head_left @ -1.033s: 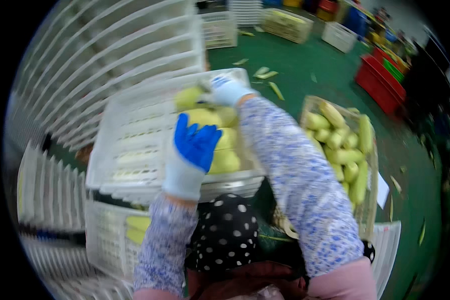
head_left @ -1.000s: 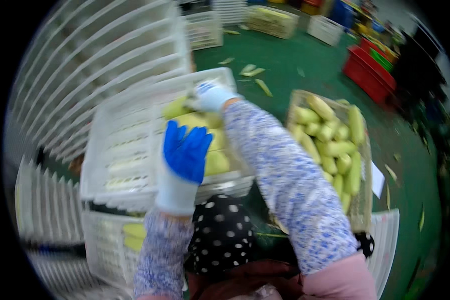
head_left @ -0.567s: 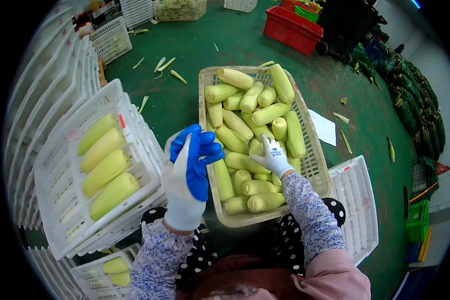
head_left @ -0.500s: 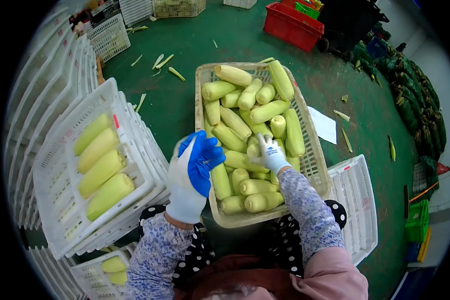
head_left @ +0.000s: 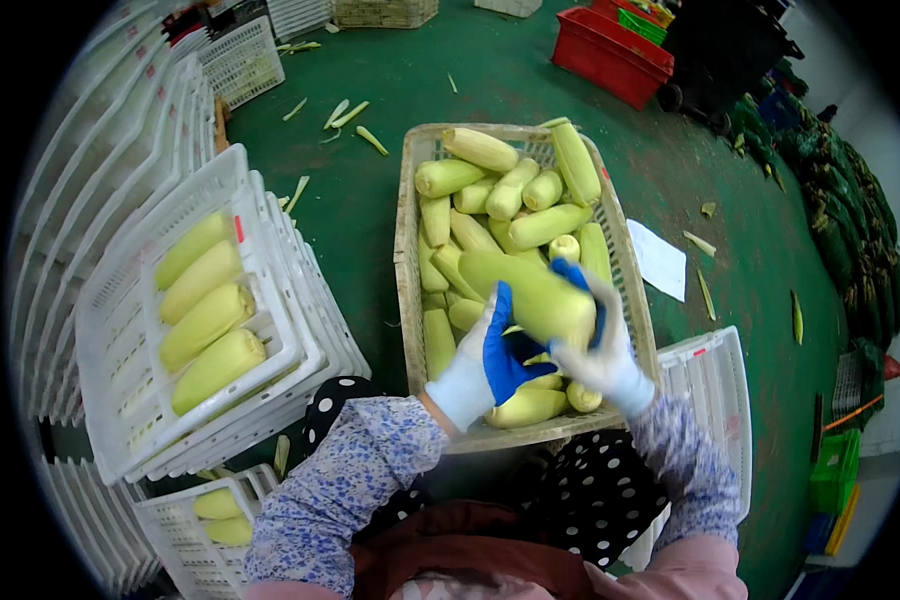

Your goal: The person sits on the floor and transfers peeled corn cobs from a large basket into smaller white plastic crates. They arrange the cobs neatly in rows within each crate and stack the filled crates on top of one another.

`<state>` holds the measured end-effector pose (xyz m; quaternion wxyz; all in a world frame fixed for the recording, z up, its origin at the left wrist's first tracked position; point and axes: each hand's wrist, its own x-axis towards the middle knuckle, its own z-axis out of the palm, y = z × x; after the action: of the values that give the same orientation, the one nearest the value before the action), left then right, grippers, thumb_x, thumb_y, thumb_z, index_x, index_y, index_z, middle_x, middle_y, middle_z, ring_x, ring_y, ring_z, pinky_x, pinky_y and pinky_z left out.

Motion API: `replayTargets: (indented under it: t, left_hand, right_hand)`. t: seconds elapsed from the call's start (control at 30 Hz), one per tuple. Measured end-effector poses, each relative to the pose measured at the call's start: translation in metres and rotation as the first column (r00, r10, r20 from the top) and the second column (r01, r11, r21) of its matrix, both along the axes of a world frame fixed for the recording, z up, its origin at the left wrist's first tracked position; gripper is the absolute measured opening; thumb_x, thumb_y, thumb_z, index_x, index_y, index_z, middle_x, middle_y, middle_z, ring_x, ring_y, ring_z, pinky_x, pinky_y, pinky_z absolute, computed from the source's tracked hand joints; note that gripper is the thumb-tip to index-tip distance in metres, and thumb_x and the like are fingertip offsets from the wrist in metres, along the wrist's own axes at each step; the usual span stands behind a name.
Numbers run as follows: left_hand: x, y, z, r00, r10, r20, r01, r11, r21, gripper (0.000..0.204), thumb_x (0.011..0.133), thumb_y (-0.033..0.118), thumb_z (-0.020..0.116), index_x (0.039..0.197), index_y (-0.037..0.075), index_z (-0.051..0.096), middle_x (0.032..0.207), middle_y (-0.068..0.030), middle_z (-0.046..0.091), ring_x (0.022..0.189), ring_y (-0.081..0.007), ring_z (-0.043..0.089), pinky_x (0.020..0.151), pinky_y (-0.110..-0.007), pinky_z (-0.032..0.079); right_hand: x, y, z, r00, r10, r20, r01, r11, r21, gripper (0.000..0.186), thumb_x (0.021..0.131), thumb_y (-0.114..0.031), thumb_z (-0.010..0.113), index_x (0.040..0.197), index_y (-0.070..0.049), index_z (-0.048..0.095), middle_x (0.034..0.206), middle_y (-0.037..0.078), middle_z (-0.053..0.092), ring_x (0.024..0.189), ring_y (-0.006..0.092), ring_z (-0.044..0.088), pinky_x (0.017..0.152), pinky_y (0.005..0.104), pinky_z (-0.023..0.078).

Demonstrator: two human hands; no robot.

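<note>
My right hand, in a white glove with blue palm, grips a pale green husked ear of corn near its thick lower right end. The ear is lifted above the pile and a little blurred. My left hand, gloved the same way, is just below and left of the ear, thumb and fingers spread apart. Its thumb overlaps the ear in view; whether it touches is unclear. Beneath both hands, a worn off-white plastic crate holds many more ears of corn, some hidden by my hands.
At left, a stack of white trays carries several ears in its top tray. Tall stacked white trays rise behind it. Another white crate stands at right. A white paper sheet and husk scraps lie on the green floor; a red bin stands farther back.
My right hand has lifted an ear from the pile and now holds it above the crate. My left hand has moved right and down, close to that ear. The view has shifted slightly.
</note>
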<state>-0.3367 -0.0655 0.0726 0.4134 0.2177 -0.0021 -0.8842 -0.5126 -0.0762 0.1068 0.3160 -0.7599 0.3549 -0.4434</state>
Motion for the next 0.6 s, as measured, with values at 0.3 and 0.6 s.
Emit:
replayTargets:
  t: [0.3,0.6]
  left_hand:
    - [0.029,0.021,0.022,0.826,0.398,0.399,-0.078,0.783,-0.617,0.082,0.069,0.001,0.079,0.136,0.002,0.032,0.122,-0.0087,0.052,0.11,-0.0175,0.054,0.094,-0.03,0.047]
    - [0.081,0.044,0.04,0.961,0.198,0.195,-0.129,0.939,-0.32,0.042,0.091,0.011,0.056,0.13,0.002,0.044,0.118,-0.0107,0.057,0.106,-0.0231,0.059,0.094,-0.038,0.049]
  right_hand:
    - [0.001,0.036,-0.015,0.952,-0.081,0.295,-0.128,0.77,0.625,0.043,0.098,-0.016,0.05,0.136,0.001,0.039,0.123,0.014,0.055,0.112,0.019,0.054,0.094,0.0315,0.046]
    - [-0.007,-0.045,-0.051,0.981,0.072,-0.182,0.087,0.67,0.737,0.044,0.088,-0.038,0.063,0.111,0.0,0.061,0.092,0.01,0.066,0.073,0.0147,0.064,0.065,0.0291,0.054]
